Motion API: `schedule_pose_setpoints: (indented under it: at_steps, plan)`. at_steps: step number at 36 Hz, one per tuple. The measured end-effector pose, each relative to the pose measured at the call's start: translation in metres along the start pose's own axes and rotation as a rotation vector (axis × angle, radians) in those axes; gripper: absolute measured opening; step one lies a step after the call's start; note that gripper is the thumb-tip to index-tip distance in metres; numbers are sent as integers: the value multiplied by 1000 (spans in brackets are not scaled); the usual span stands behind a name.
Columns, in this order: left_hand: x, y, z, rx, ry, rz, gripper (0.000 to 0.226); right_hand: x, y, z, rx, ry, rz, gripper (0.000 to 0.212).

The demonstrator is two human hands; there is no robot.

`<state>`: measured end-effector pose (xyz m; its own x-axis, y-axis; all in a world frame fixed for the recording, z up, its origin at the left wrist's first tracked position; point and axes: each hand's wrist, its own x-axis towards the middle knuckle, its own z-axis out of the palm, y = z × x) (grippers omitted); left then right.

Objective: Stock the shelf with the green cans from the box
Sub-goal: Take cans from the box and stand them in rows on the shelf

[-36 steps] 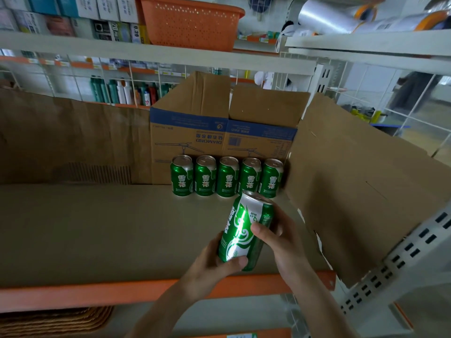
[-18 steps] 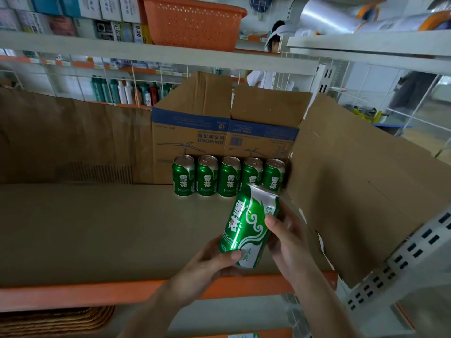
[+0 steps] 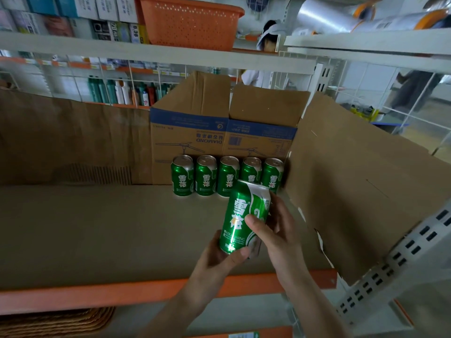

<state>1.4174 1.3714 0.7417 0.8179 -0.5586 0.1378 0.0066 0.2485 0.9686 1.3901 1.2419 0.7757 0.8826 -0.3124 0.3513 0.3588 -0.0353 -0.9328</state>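
A green can (image 3: 240, 215) is held upright above the shelf (image 3: 97, 235), its white label facing me. My left hand (image 3: 220, 261) grips its bottom from below, thumb across the base. My right hand (image 3: 273, 230) wraps its right side, thumb on the front. Behind it a row of several green cans (image 3: 206, 175) stands at the back of the shelf, against an open cardboard box (image 3: 195, 132) printed with blue bands. The held can hides part of the two rightmost cans in the row.
Brown cardboard lines the shelf floor, back and right side (image 3: 353, 186). The shelf's orange front edge (image 3: 97, 292) runs below my wrists. An orange basket (image 3: 190, 23) sits on the shelf above. A wicker tray (image 3: 53, 320) lies on the lower shelf. A person stands behind the rack.
The can has been turned in both hands so that its white characters now face me, and it has gone from tilted to nearly upright, a little closer to the row.
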Motion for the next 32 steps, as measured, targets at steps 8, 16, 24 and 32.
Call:
schedule_pose_setpoints:
  at_steps: [8,16,24,32]
  plan:
    - [3,2,-8,69,-30,0,64,5,0,-4,59,-22,-11,55]
    - [5,12,-21,29,-69,-52,84,11,-4,-6,114,-72,-14,52]
    - [8,8,-20,43,-6,-41,86,12,3,-5,113,-103,47,42]
    - [9,1,-22,22,126,21,69,4,13,-7,47,-66,131,86]
